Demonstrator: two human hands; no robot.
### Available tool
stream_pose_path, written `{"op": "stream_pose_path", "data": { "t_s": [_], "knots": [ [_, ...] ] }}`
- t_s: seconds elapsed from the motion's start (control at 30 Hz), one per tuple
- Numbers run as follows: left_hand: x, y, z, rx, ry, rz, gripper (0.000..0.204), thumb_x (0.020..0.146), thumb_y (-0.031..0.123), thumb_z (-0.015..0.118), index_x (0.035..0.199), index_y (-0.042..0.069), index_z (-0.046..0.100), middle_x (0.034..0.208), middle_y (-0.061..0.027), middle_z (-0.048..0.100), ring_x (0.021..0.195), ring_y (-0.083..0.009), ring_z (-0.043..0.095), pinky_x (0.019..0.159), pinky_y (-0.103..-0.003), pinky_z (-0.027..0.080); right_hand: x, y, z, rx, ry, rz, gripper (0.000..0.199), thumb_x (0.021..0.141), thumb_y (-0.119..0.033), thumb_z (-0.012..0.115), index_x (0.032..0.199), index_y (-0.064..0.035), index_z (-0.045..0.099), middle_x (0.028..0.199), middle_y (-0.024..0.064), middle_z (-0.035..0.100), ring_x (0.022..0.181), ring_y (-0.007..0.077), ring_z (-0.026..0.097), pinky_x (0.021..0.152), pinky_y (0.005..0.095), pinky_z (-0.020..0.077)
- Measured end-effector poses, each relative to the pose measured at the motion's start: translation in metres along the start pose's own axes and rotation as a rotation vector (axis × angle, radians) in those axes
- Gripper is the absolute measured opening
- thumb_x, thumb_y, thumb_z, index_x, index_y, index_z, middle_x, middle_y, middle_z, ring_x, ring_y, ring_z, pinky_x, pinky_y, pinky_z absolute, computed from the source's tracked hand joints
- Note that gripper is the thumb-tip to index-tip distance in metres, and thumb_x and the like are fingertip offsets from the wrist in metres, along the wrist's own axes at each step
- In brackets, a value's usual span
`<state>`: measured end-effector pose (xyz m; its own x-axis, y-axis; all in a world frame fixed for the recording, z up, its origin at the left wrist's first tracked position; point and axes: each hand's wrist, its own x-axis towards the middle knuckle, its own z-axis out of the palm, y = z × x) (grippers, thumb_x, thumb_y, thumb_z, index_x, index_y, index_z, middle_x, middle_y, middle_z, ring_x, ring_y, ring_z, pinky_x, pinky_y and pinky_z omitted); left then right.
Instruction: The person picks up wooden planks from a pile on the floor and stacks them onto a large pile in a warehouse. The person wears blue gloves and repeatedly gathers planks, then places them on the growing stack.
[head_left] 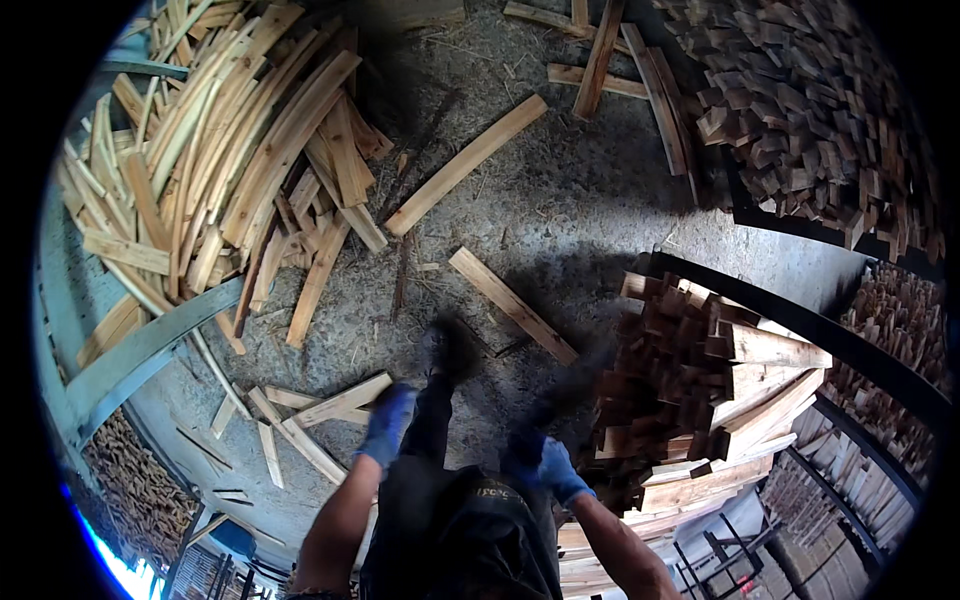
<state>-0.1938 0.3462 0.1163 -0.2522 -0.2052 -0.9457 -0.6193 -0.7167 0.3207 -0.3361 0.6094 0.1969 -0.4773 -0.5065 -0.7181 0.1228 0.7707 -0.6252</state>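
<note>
My left hand, in a blue glove, hangs beside my left leg above the floor. Its fingers are smeared and dark, and nothing shows clearly in it. Short boards lie on the floor just left of it. Close to my right thigh is my right hand, also blue-gloved, with its fingers in shadow and partly lost against dark clothing. To its right rises a stack of wooden boards with dark ends facing me. A single board lies on the floor ahead of my feet, and a longer board lies beyond it.
A large heap of loose boards leans at the far left, behind a pale blue-green metal frame. At the far right stands a big pile of dark-ended wood. A black metal bar crosses the right side. Wood scraps litter the concrete floor.
</note>
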Motion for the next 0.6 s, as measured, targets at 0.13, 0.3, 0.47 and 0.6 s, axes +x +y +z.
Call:
{"op": "stream_pose_path", "data": {
  "t_s": [0.13,0.3,0.47,0.6],
  "knots": [
    [0.019,0.051,-0.036,-0.055,0.197,-0.025,0.040,0.090,0.036,0.057,0.125,0.017,0.054,0.117,-0.0006,0.059,0.106,-0.0120,0.054,0.089,-0.029,0.040,0.106,0.027,0.010,-0.241,-0.050,0.244,0.080,0.067,-0.053,0.072,0.125,-0.0021,0.050,0.096,0.0225,0.064,0.090,0.0359,0.062,0.078,0.0428,0.0486],
    [0.098,0.023,-0.045,0.501,0.249,0.623,0.044,0.084,0.025,0.067,0.120,0.004,0.055,0.114,-0.0100,0.061,0.103,-0.0204,0.059,0.087,-0.037,0.046,0.254,0.121,0.038,-0.527,0.329,0.056,0.092,0.063,-0.051,0.074,0.132,-0.0008,0.039,0.129,0.0277,0.045,0.118,0.0433,0.044,0.096,0.0508,0.0360],
    [0.213,0.125,0.055,1.161,0.163,1.247,0.058,0.076,0.025,0.068,0.126,0.000,0.050,0.121,-0.0259,0.054,0.111,-0.0416,0.053,0.096,-0.045,0.044,0.294,0.151,0.058,-0.805,0.567,-0.128,0.073,0.067,-0.037,0.073,0.123,-0.0006,0.044,0.120,0.0230,0.048,0.112,0.0429,0.045,0.094,0.0557,0.0356],
    [0.311,0.190,0.092,1.480,0.442,1.222,0.078,0.077,0.037,0.067,0.140,0.006,0.033,0.145,-0.0196,0.030,0.133,-0.0395,0.028,0.110,-0.048,0.026,0.305,0.180,0.058,-0.604,0.382,-0.126,0.089,0.071,-0.038,0.074,0.139,-0.0021,0.029,0.135,0.0256,0.039,0.124,0.0435,0.037,0.104,0.0505,0.0290]
  ]
}}
